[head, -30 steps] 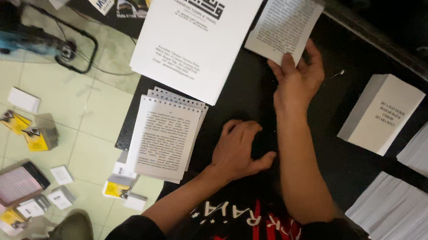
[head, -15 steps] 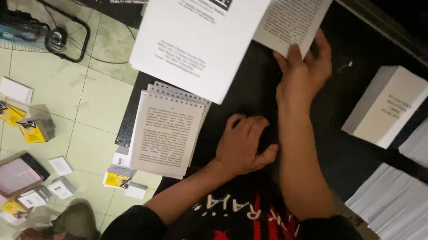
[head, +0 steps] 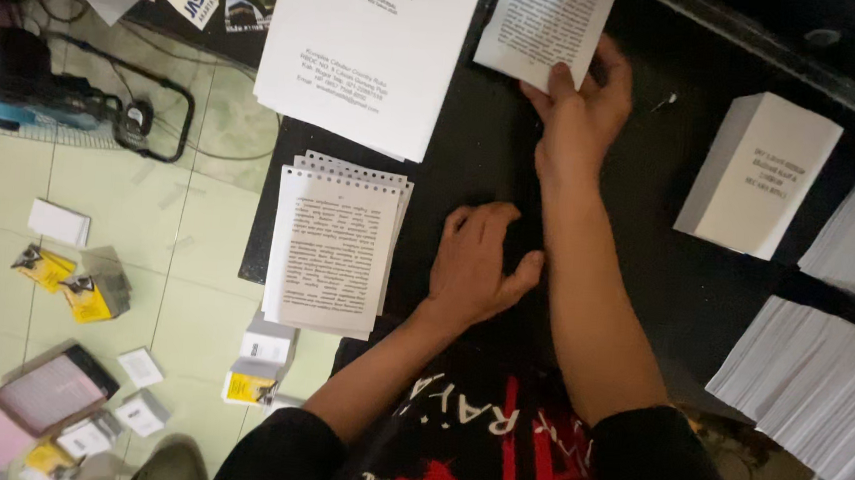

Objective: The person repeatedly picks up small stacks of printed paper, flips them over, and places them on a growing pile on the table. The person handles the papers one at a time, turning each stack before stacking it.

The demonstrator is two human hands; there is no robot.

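On black table, right hand (head: 582, 115) pinches printed sheet (head: 548, 23)

Black short-sleeved shirt, red-and-white print

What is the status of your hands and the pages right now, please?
Right hand gripping white printed sheet. Left hand flat on black table, beside punched page stack. Nothing obstructing.

Bare black table (head: 648, 235) between paper stacks (head: 332, 248).
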